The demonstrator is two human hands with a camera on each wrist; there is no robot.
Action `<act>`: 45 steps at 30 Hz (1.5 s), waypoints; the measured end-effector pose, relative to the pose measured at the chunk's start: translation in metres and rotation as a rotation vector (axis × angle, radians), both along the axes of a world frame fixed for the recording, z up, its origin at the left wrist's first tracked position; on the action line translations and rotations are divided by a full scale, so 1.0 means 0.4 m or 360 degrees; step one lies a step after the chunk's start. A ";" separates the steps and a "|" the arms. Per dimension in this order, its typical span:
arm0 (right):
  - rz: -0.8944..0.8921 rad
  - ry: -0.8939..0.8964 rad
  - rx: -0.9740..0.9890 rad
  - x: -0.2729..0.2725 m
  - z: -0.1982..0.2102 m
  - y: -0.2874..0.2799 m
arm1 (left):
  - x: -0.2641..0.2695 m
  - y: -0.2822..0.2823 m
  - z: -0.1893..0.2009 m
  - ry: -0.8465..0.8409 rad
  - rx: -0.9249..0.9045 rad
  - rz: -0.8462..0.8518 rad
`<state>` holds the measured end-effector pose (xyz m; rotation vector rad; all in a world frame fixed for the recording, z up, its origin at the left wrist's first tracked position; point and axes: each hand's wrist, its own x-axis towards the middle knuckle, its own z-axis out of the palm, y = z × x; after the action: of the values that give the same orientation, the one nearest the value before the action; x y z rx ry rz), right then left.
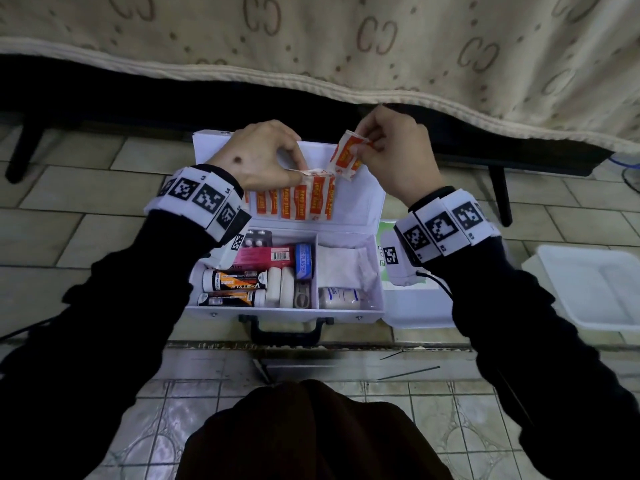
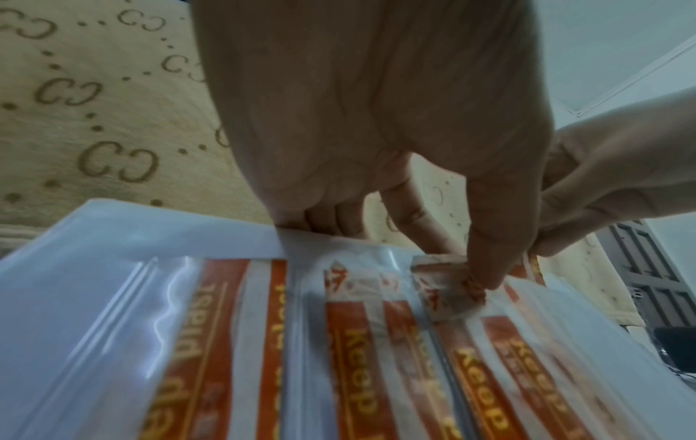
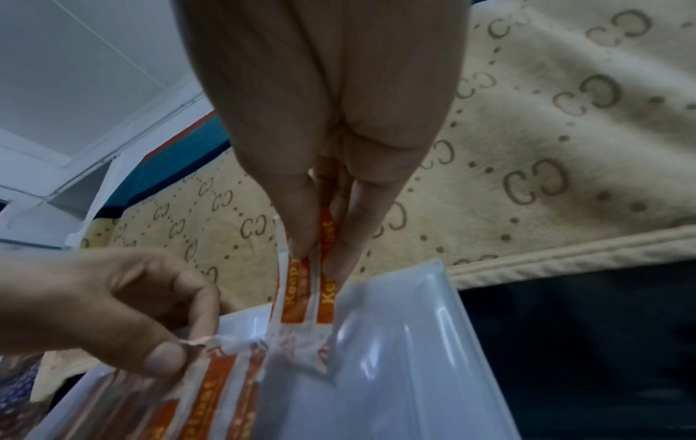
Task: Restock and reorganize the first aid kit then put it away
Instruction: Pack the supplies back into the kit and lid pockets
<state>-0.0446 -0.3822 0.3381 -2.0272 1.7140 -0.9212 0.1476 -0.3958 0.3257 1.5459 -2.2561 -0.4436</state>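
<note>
A white first aid kit (image 1: 349, 315) lies open on the tiled floor, its lid (image 1: 360, 199) raised toward a bed. Over the lid I hold a strip of orange-and-white plasters (image 1: 304, 199). My left hand (image 1: 263, 157) pinches the strip's top edge (image 2: 444, 285) between thumb and forefinger. My right hand (image 1: 388, 157) pinches two plasters (image 1: 348, 155) at the strip's right end (image 3: 309, 285), bent upward from the rest. Inside the kit lie two dark tubes (image 1: 235, 280), a red box (image 1: 266, 256), a blue plaster tin (image 1: 304, 261), white gauze (image 1: 346, 265) and a white bottle (image 1: 341, 298).
A beige patterned blanket (image 1: 381, 46) hangs over the bed edge behind the kit, with dark space and bed legs (image 1: 500, 195) beneath. A white tray (image 1: 595, 285) sits on the floor at the right, and a white-green box (image 1: 415, 303) lies beside the kit.
</note>
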 end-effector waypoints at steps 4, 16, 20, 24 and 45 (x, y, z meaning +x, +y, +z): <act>-0.0045 -0.0054 -0.0110 0.006 -0.005 -0.007 | -0.001 0.007 0.004 -0.0009 0.0007 -0.0008; 0.0146 0.0242 0.0059 0.029 -0.022 -0.011 | 0.000 0.013 0.010 -0.0030 0.0015 -0.0046; 0.0231 0.0478 0.0152 0.032 -0.027 -0.017 | 0.000 0.011 0.011 -0.0030 0.0001 -0.0052; 0.0284 0.0658 0.0307 0.042 -0.033 -0.029 | 0.000 0.008 0.009 -0.0032 -0.0001 -0.0064; 0.0049 0.0494 0.0082 0.056 -0.082 -0.033 | -0.005 -0.033 -0.015 0.0016 -0.0140 0.0010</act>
<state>-0.0224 -0.3955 0.3054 -2.2483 1.8307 -0.5680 0.1456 -0.4089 0.3196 1.5033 -2.2315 -0.3451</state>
